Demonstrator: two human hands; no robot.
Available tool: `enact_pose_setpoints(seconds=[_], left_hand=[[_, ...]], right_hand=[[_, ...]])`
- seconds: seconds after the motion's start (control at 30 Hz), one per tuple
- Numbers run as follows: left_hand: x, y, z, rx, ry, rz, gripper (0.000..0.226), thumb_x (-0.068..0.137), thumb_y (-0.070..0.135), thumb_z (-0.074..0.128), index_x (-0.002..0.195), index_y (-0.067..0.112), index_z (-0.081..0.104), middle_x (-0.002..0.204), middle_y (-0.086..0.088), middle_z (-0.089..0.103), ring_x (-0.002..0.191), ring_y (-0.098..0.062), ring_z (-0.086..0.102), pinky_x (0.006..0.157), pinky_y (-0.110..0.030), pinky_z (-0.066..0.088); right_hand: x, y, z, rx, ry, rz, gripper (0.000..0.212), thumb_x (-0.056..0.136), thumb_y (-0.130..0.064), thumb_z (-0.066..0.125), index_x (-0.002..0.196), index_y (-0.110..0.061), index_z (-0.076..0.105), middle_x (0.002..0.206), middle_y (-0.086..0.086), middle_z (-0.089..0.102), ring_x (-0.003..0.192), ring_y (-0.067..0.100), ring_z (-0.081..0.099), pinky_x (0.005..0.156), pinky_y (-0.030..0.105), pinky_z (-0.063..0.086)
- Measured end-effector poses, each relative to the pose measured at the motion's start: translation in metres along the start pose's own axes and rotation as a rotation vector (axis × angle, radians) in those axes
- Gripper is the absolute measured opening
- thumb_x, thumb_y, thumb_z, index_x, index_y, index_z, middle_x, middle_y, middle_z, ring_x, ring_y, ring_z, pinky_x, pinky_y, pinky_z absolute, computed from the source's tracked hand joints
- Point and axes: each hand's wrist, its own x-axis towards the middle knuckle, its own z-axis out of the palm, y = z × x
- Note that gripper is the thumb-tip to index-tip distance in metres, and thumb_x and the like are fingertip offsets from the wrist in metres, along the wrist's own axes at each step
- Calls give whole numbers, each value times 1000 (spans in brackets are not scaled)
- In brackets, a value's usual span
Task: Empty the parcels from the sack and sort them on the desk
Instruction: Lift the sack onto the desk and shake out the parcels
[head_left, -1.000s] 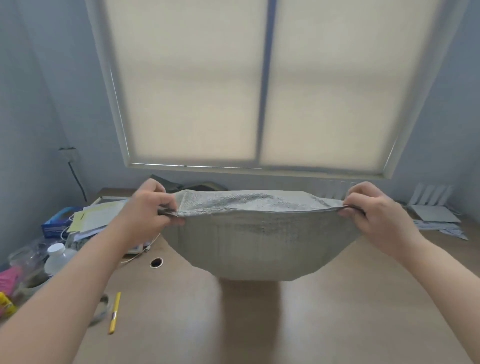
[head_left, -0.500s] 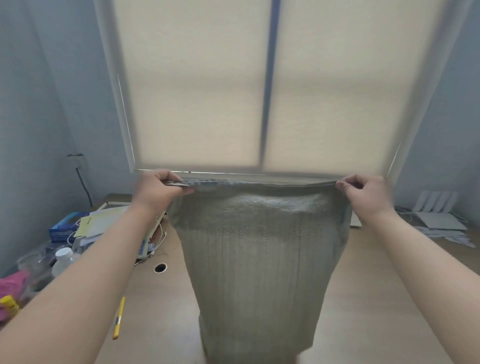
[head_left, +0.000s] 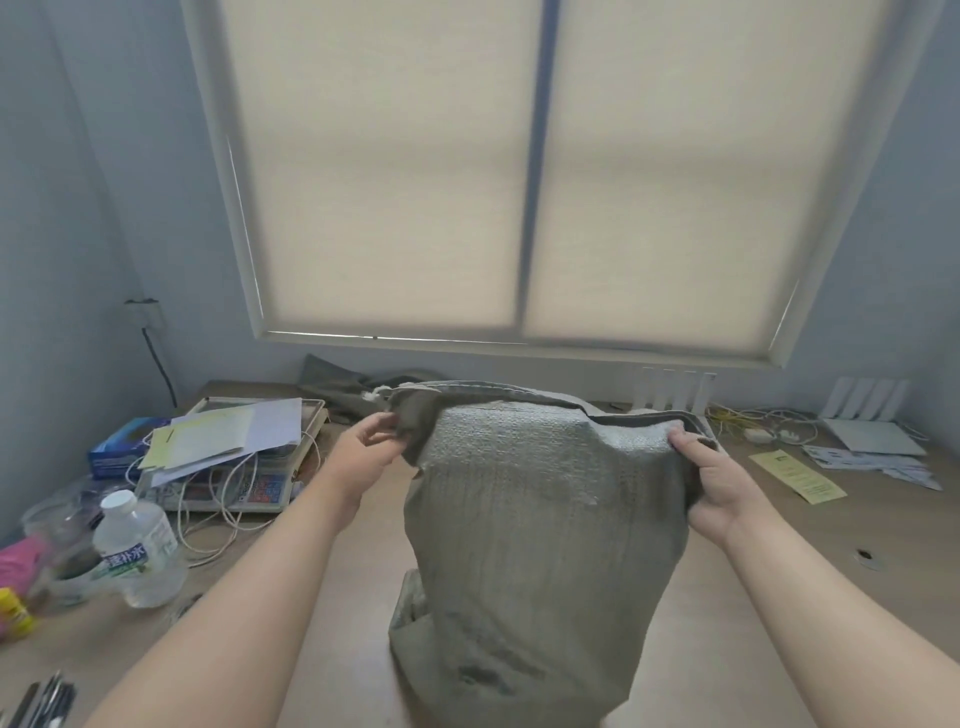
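Fingers of your left hand and right hand pinch the sack rim; tipped fast, parcels could tumble off the counter.

Coarse woven grey sack on a smooth, matt wood-look desk.

Sack: grey woven fabric, hemmed mouth uppermost, held upright between the left hand and the right hand. Each hand grips one top corner. The body sags below both hands; its crumpled bottom end rests on the wooden desk
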Motion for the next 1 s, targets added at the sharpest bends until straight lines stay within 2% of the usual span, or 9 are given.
enact_pose_setpoints(seconds=[0.1, 0.17, 0.3, 0.4, 0.53, 0.67, 0.73, 0.83, 1.0], left_hand=[[5, 3, 20, -1, -11, 81, 13, 93, 12, 68, 102, 23, 67, 88, 5, 66, 69, 3, 60, 71, -19, 43], [7, 9, 32, -59, -29, 115, 19, 92, 14, 70, 109, 18, 67, 99, 5, 71, 85, 0, 66, 76, -16, 50], [17, 17, 34, -91, 21, 122, 26, 93, 34, 69, 116, 23, 65, 119, 1, 70, 117, -19, 62, 107, -38, 46], [24, 21, 21, -81, 69, 129, 63, 78, 59, 69, 129, 24, 58, 134, 0, 63, 128, -22, 55, 113, -48, 41], [36, 33, -7, -104, 171, 192, 46, 82, 50, 65, 117, 20, 62, 122, -4, 68, 123, -29, 59, 111, -53, 42], [37, 82, -19, -149, 208, 286, 12, 101, 29, 56, 107, 20, 61, 110, -6, 67, 116, -31, 63, 105, -50, 47], [40, 109, -24, -208, 231, 330, 10, 102, 31, 54, 101, 21, 57, 103, -5, 65, 101, -26, 63, 94, -48, 52], [41, 133, -30, -258, 286, 357, 17, 101, 37, 55, 92, 23, 52, 92, 1, 61, 89, -19, 61, 79, -37, 52], [38, 119, -40, -110, 198, 214, 29, 98, 47, 55, 91, 20, 63, 107, -9, 66, 110, -33, 64, 100, -59, 49]], right_hand=[[2, 4, -3, 27, 63, -25, 21, 90, -18, 72, 110, -14, 74, 98, 6, 78, 76, 18, 76, 61, 31, 61], [0, 3, -3, 36, 74, -52, 15, 92, -17, 70, 106, -13, 73, 94, 4, 78, 74, 18, 75, 59, 31, 61], [-3, -4, 6, 43, 32, -80, 17, 96, -22, 65, 108, -11, 71, 90, 4, 79, 76, 17, 76, 60, 31, 62], [-1, -18, 16, 47, 29, -96, 22, 98, -24, 60, 111, -9, 70, 100, 6, 77, 82, 18, 73, 64, 31, 63], [0, -47, 36, -20, -1, -217, 11, 95, -18, 65, 99, -11, 71, 107, 3, 74, 81, 18, 73, 71, 33, 63], [-5, -89, 74, -100, -48, -347, 5, 94, -12, 65, 94, -13, 70, 83, -1, 77, 89, 21, 70, 75, 31, 62], [-11, -112, 94, -96, -57, -396, 9, 95, -14, 65, 87, -15, 70, 74, -4, 77, 78, 16, 71, 62, 28, 61], [-20, -128, 112, -43, -62, -510, 8, 86, -22, 73, 88, -14, 73, 87, 2, 78, 81, 20, 75, 68, 37, 63], [-4, -106, 117, -117, 116, -384, 9, 89, -13, 74, 85, -15, 66, 109, 9, 72, 99, 24, 68, 83, 36, 58]])
